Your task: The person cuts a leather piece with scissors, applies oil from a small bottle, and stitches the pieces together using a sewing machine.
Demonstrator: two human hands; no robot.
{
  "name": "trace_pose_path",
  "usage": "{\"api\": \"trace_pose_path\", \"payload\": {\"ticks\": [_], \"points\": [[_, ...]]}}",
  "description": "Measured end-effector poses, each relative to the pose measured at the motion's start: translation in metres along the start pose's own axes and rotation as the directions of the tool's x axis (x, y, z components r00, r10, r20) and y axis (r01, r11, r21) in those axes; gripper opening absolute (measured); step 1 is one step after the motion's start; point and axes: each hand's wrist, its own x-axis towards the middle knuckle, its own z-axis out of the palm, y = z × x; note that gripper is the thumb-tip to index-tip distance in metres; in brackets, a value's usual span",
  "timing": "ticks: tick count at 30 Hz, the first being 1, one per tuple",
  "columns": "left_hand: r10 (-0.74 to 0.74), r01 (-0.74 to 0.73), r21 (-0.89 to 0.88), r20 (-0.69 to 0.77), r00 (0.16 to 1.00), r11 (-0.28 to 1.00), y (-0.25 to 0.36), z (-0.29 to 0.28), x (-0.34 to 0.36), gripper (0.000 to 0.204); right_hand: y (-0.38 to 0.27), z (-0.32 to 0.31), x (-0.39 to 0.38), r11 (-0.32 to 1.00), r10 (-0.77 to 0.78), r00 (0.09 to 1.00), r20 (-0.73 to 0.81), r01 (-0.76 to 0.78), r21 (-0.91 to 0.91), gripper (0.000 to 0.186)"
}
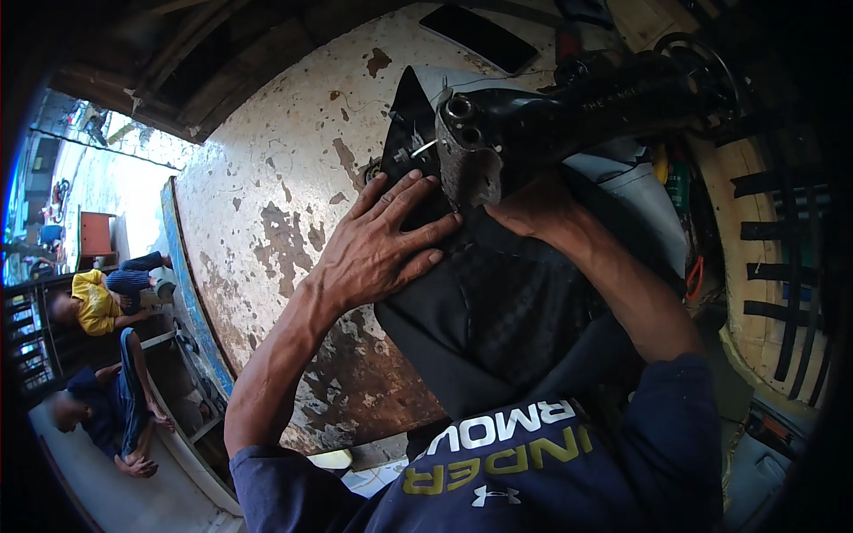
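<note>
A black sewing machine (577, 120) stands on the worn, peeling white table (258, 195), its head over a large piece of black fabric (480, 329) that drapes toward my body. My left hand (382, 240) lies on the fabric just left of and below the machine head, fingers stretched out and slightly apart near the small metal parts. My right hand (529, 209) is on the fabric under the machine's arm, right of the head, with its fingers mostly hidden. A light grey sheet (653, 222) shows beneath the fabric at the right.
A black phone (477, 38) lies at the table's back. An orange loop (696, 275) sits at the right, beside a pale wooden frame (746, 338) with black straps. Two seated people (93, 302) (98, 409) are at the left, beyond the blue table edge (195, 311).
</note>
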Motion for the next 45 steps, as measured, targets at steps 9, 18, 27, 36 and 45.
{"api": "trace_pose_path", "payload": {"ticks": [9,18,27,36,45], "points": [[0.051,-0.063,-0.109,-0.110,0.993,0.992,-0.013,-0.004,0.004,0.044,-0.002,-0.016,0.012,0.998,-0.026,0.999,0.020,0.025,0.063,0.030],[-0.007,0.022,0.098,-0.148,0.989,0.995,-0.056,-0.007,0.041,0.046,0.007,-0.017,-0.001,0.932,0.117,0.836,0.537,-0.279,0.232,0.053],[-0.189,0.239,-0.019,-0.675,0.714,0.971,-0.019,-0.029,0.055,0.021,0.005,-0.007,0.004,0.950,0.162,0.970,0.182,-0.204,0.238,0.036],[-0.239,0.187,-0.152,-0.504,0.830,0.971,0.062,-0.007,0.006,0.012,-0.002,0.001,0.015,0.960,0.147,0.989,-0.020,-0.137,0.243,0.024],[-0.162,0.159,-0.030,-0.223,0.961,0.987,0.081,0.013,0.004,0.044,-0.058,-0.047,-0.005,0.974,0.172,0.954,0.247,-0.202,0.101,0.026]]}}
